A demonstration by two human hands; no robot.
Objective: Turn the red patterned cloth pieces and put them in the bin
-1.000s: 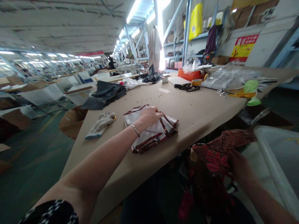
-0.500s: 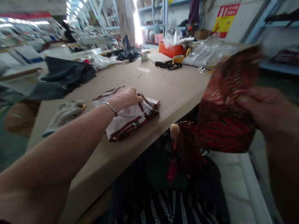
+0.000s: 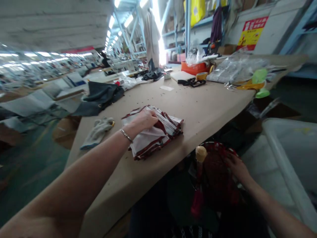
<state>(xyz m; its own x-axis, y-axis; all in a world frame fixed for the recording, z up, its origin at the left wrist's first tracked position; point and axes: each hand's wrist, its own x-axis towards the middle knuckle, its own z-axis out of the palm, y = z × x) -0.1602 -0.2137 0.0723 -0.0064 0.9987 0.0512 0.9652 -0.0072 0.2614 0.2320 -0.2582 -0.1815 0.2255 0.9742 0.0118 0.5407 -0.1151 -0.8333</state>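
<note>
My left hand [image 3: 146, 119] lies on a stack of white cloth pieces with dark red edging [image 3: 148, 140] on the table. Its fingers curl down and pinch at the top layers; the fingertips are partly hidden. Low on the right, my right hand [image 3: 236, 168] rests on dark red patterned fabric [image 3: 215, 168] beside the table, over my lap. Its fingers look stretched out over the cloth, though this area is dim. A pale rounded knob [image 3: 201, 153] stands at the left of the red fabric, with a blurred pink-red piece [image 3: 196, 201] below it.
A grey glove [image 3: 99, 132] and dark folded cloth [image 3: 101, 97] lie on the table's left side. Farther back are black straps [image 3: 192, 82], an orange box [image 3: 194, 68], tape and plastic-wrapped goods [image 3: 235, 69]. A white bin [image 3: 279, 155] stands to my right.
My right hand has come down and inward from the right, bringing the red patterned piece to the red fabric by my lap. My left hand stays on the stack. The view has shifted.
</note>
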